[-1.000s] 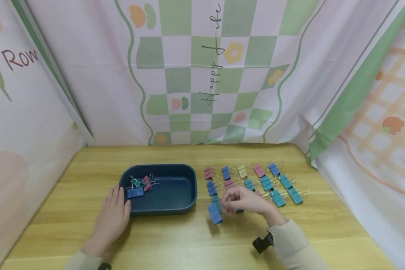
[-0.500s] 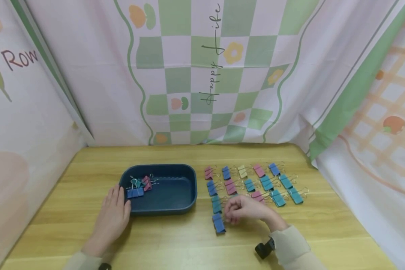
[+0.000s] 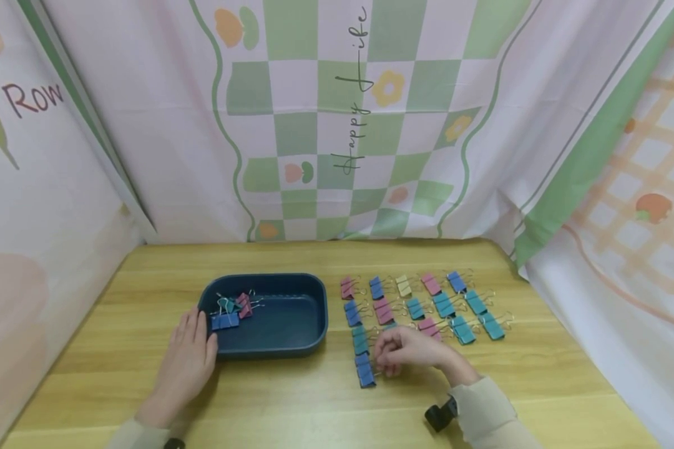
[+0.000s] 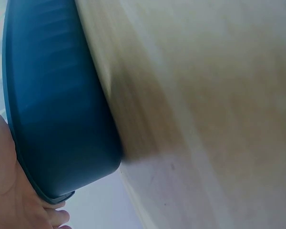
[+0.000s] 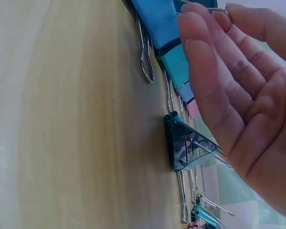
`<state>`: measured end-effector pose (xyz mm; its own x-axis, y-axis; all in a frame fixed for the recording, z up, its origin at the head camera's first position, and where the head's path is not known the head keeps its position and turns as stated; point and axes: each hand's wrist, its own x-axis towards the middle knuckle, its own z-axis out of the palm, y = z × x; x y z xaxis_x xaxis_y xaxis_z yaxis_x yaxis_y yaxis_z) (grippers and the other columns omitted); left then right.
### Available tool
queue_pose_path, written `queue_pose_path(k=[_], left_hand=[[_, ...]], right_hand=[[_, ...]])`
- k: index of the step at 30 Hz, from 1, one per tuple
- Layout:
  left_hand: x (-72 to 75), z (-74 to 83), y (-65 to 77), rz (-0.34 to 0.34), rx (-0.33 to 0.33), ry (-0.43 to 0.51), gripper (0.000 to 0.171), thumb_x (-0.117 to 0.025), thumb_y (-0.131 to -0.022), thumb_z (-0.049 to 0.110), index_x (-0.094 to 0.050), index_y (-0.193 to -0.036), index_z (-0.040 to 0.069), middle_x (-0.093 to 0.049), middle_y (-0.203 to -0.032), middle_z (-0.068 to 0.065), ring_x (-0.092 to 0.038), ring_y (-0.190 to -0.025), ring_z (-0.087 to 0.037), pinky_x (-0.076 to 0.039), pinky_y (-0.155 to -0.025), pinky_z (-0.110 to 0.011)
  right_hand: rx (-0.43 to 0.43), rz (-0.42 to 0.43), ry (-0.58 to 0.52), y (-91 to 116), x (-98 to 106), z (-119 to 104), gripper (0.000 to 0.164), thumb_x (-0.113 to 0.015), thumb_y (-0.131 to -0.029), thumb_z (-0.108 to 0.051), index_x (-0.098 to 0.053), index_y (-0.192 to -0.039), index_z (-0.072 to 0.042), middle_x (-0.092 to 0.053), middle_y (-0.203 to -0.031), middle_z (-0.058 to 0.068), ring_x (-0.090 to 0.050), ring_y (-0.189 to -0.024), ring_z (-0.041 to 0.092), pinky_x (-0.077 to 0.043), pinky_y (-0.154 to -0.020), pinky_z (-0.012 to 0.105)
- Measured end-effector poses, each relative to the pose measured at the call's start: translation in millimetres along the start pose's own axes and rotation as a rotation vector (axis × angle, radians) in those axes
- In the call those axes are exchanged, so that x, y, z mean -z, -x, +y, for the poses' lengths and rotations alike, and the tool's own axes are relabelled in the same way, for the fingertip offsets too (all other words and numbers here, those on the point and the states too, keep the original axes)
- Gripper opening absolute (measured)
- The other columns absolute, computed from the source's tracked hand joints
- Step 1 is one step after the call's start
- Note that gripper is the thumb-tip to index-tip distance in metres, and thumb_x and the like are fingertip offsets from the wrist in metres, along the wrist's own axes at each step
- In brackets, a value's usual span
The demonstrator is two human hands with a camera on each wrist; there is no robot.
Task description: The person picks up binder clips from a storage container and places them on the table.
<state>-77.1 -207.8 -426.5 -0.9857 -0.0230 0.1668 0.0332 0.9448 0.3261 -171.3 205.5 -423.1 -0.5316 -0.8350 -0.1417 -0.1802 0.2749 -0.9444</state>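
In the head view, my left hand (image 3: 185,358) rests with straight fingers on the left rim of a dark blue plastic tray (image 3: 292,324). The left wrist view shows the same hand (image 4: 12,186) against the tray's outer end. My right hand (image 3: 410,349) pinches a wire handle of a blue binder clip (image 3: 365,371), which lies at the near end of the leftmost column of clips. In the right wrist view, thumb and fingertips meet on the wire loop of that clip (image 5: 155,21). A teal binder clip (image 3: 360,340) sits directly beyond it.
Rows of pink, blue, yellow and teal binder clips, such as a yellow clip (image 3: 404,285), lie right of the tray. Inside the tray's left end are a blue clip (image 3: 225,320), a pink clip (image 3: 244,305) and teal ones. Patterned curtains (image 3: 348,187) enclose the wooden table (image 3: 281,405).
My right hand has brought the blue binder clip slightly toward me and down to the table, lining it up under the teal clip. The left hand has stayed on the tray.
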Motion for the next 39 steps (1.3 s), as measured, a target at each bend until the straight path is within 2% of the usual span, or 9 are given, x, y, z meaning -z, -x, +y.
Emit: queue_pose_path(k=[8,14,19,22,27,30,34,39], left_hand=[[0.3,0.2,0.5,0.0,0.0,0.001,0.056,-0.031,-0.1,0.023,-0.023,-0.136,-0.018,-0.015,-0.143,-0.035,-0.014,-0.131,-0.048,-0.014,-0.104,-0.058],[0.6,0.6,1.0,0.006,-0.002,-0.001,0.055,-0.032,-0.099,0.022,-0.024,-0.135,-0.018,-0.016,-0.143,-0.035,-0.015,-0.13,-0.049,-0.015,-0.104,-0.058],[2.1,1.7,1.0,-0.004,0.003,0.001,0.055,-0.032,-0.099,0.023,-0.023,-0.136,-0.018,-0.015,-0.143,-0.035,-0.014,-0.131,-0.048,-0.014,-0.104,-0.058],[2.7,2.3,1.3,0.001,-0.001,-0.007,0.055,-0.033,-0.099,0.022,-0.024,-0.135,-0.018,-0.016,-0.143,-0.035,-0.015,-0.13,-0.048,-0.014,-0.104,-0.058],[3.0,2.8,1.4,0.007,-0.005,-0.013,0.055,-0.033,-0.099,0.022,-0.025,-0.135,-0.018,-0.016,-0.143,-0.035,-0.015,-0.13,-0.049,-0.015,-0.104,-0.058],[3.0,2.4,1.3,0.005,-0.003,-0.008,0.055,-0.033,-0.099,0.022,-0.025,-0.135,-0.018,-0.016,-0.142,-0.035,-0.015,-0.13,-0.049,-0.015,-0.104,-0.058],[2.8,2.2,1.5,0.009,-0.003,0.0,0.055,-0.033,-0.099,0.023,-0.025,-0.135,-0.018,-0.017,-0.142,-0.035,-0.015,-0.13,-0.049,-0.015,-0.104,-0.058],[2.0,1.4,1.4,0.006,-0.001,0.005,0.055,-0.032,-0.099,0.023,-0.024,-0.135,-0.018,-0.016,-0.143,-0.034,-0.015,-0.131,-0.048,-0.015,-0.104,-0.058]], right_hand=[[-0.012,0.02,0.062,2,6,-4,0.021,-0.057,-0.091,-0.012,-0.06,-0.106,0.002,-0.064,-0.089,0.018,-0.063,-0.073,0.027,-0.054,-0.062,0.04],[-0.014,0.077,0.14,0,18,-18,0.028,-0.057,-0.091,-0.013,-0.057,-0.112,0.005,-0.063,-0.093,0.02,-0.061,-0.075,0.032,-0.054,-0.062,0.041],[0.008,0.085,0.2,-11,29,-33,0.029,-0.055,-0.093,-0.011,-0.053,-0.116,0.006,-0.061,-0.094,0.021,-0.06,-0.077,0.036,-0.053,-0.062,0.043],[-0.01,0.099,0.19,-21,35,-43,0.029,-0.054,-0.093,-0.012,-0.053,-0.118,0.003,-0.06,-0.097,0.02,-0.058,-0.078,0.037,-0.052,-0.064,0.047],[0.026,0.152,0.262,-44,42,-60,0.029,-0.053,-0.094,-0.014,-0.055,-0.118,0.001,-0.062,-0.1,0.01,-0.06,-0.084,0.028,-0.052,-0.071,0.04],[0.046,0.166,0.296,-60,43,-71,0.029,-0.054,-0.094,-0.016,-0.056,-0.119,-0.001,-0.064,-0.098,0.008,-0.061,-0.079,0.024,-0.053,-0.066,0.037],[0.04,0.173,0.296,-81,39,-85,0.029,-0.054,-0.093,-0.015,-0.056,-0.119,-0.003,-0.063,-0.099,0.012,-0.061,-0.075,0.023,-0.054,-0.063,0.038],[0.018,0.162,0.285,-107,28,-99,0.031,-0.054,-0.094,-0.015,-0.053,-0.123,-0.003,-0.061,-0.104,0.017,-0.06,-0.071,0.031,-0.051,-0.054,0.032]])
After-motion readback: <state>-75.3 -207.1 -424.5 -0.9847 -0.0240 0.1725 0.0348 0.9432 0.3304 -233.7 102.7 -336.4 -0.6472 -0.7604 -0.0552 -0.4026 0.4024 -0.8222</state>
